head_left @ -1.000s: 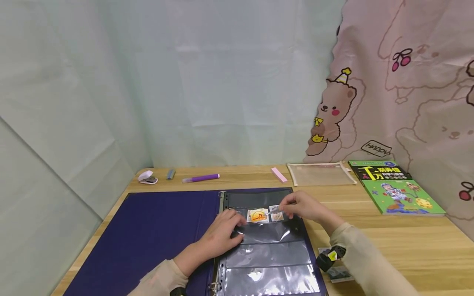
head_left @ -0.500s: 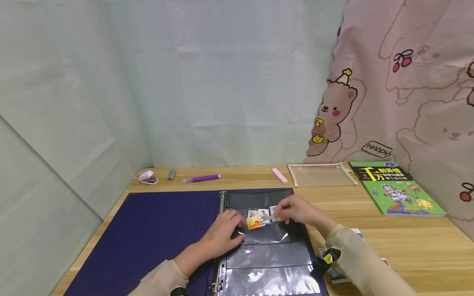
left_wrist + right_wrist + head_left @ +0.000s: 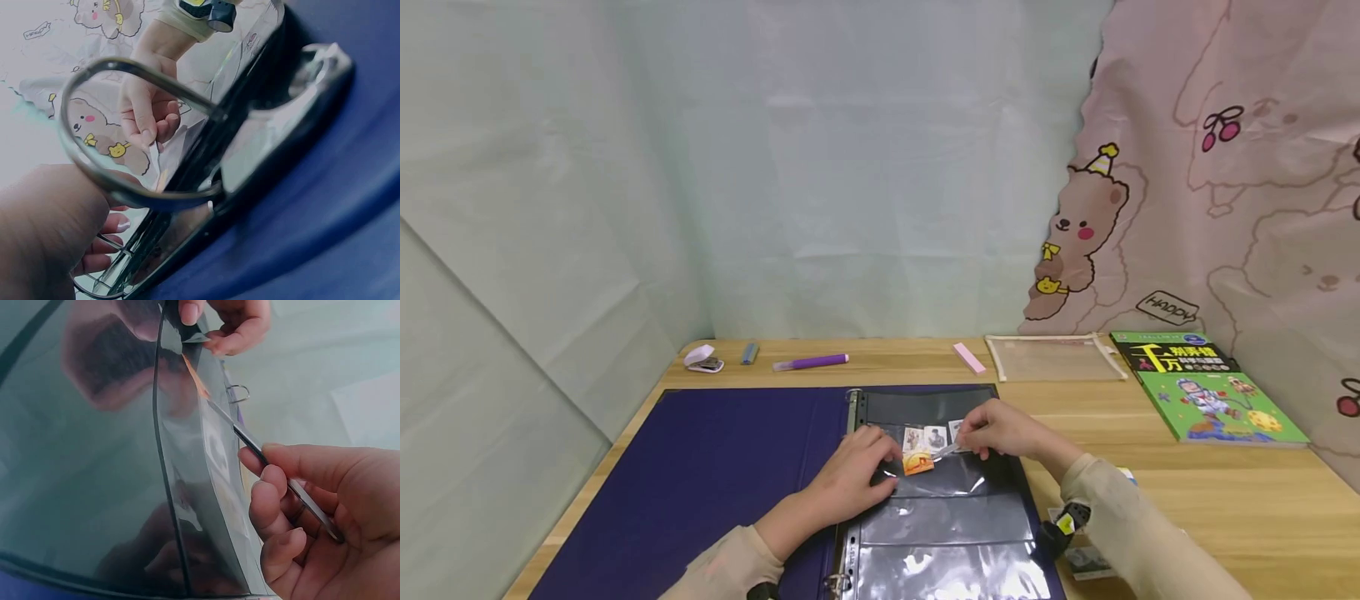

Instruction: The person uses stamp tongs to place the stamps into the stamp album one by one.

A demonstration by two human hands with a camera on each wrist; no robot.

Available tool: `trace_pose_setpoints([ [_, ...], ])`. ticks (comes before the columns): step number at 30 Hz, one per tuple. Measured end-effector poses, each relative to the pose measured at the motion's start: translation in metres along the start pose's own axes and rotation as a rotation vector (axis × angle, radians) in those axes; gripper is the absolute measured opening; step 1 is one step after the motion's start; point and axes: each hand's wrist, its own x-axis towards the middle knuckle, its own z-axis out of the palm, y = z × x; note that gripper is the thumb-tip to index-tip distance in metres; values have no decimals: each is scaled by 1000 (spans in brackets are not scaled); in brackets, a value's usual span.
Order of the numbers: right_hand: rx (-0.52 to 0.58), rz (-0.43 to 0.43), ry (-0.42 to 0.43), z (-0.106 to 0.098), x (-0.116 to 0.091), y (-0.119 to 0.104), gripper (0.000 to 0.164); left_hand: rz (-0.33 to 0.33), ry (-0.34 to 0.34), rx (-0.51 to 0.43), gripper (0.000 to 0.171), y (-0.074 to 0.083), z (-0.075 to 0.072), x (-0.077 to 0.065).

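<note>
In the head view my right hand [image 3: 1006,429] pinches slim metal tweezers [image 3: 253,447]. Their tip meets an orange-and-yellow stamp [image 3: 917,463] at the opening of a clear pocket on the black album page [image 3: 943,517]. Behind the orange stamp, a portrait stamp [image 3: 936,438] and a paler stamp [image 3: 913,438] lie in the row; another stamp is partly covered by my right fingers. My left hand [image 3: 850,473] rests on the page's ring side, thumb and fingers spread apart. In the right wrist view its fingertips touch the film [image 3: 197,339] at the pocket's edge.
The page belongs to an open navy ring binder [image 3: 730,467]. Loose stamps [image 3: 1088,562] lie beneath my right forearm. Along the back are a stapler [image 3: 703,359], a purple marker [image 3: 811,362], a pink strip [image 3: 969,358], a mesh pouch [image 3: 1056,358] and a green book [image 3: 1217,392].
The orange stamp has come down toward me with the tweezers and tilted, uncovering the stamps behind it. My right hand has shifted slightly left and nearer; my left hand stays put.
</note>
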Motion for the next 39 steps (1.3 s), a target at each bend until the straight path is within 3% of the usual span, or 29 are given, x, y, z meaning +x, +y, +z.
trace_pose_setpoints([
  [12, -5, 45, -90, -9, 7, -3, 11, 4, 5, -4, 21, 0, 0, -1],
  [22, -44, 58, -81, -24, 7, -6, 15, -13, -12, -12, 21, 0, -1, 0],
  [39, -56, 86, -124, -32, 7, -9, 14, -8, -5, -9, 21, 1, -2, -1],
])
